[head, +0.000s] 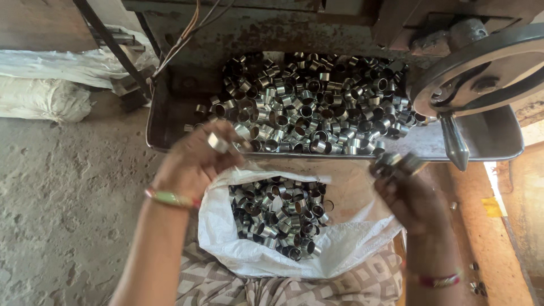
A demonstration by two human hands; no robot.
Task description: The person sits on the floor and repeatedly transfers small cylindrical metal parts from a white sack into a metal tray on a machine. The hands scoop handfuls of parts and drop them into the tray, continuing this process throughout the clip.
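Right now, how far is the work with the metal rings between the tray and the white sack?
The white sack already holds many metal rings. The left hand and the right hand each grip a few rings. A large pile remains on the metal tray, so much appears left.

soft daylight, motion-blurred hands (198, 161)

Shiny smooth metal rings (309, 107) heap on a dull steel tray (487, 141); woven white plastic sack (334, 249); rough concrete floor (56, 198).
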